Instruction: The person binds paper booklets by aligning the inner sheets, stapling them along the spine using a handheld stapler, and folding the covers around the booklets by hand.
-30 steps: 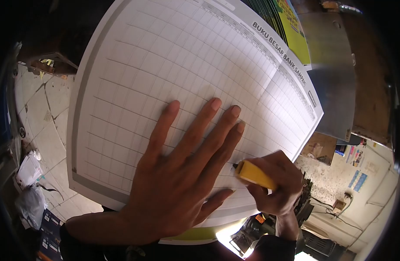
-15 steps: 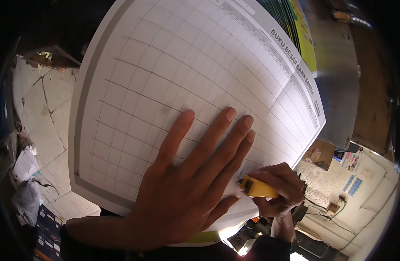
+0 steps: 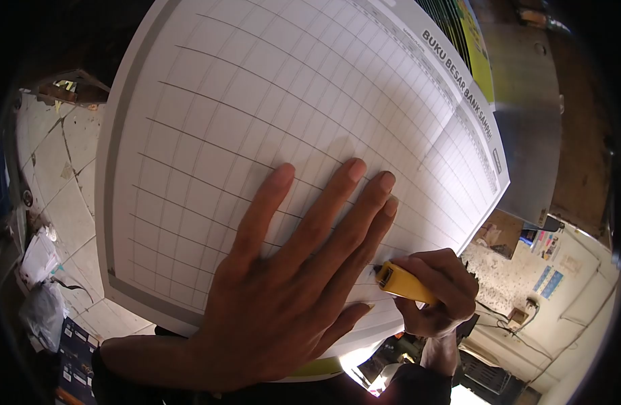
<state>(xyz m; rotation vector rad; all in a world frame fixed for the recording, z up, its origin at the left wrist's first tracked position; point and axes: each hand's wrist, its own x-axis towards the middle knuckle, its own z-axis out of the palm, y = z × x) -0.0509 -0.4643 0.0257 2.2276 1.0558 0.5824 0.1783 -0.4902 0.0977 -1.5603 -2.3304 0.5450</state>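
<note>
A large ledger page with a printed grid, grey border and the heading "BUKU BESAR BANK SAMPAH" spans the middle of the head view. My left hand lies flat on it with fingers spread, pressing on the grid. In my right hand is a wide yellow plastic tool that looks like a box cutter. Its dark tip points left, at the paper beside my left little finger; whether it touches the paper I cannot tell. My right fingers wrap round its body.
Yellow-green printed booklets are stacked beyond the page's upper right edge, by a grey metal surface. A tiled floor shows at left, with plastic bags and a dark blue box. Cables and a socket are on the wall at right.
The page appears slightly larger and shifted left in view. My right hand with the yellow tool has moved a little to the right; my left hand stays flat on the page.
</note>
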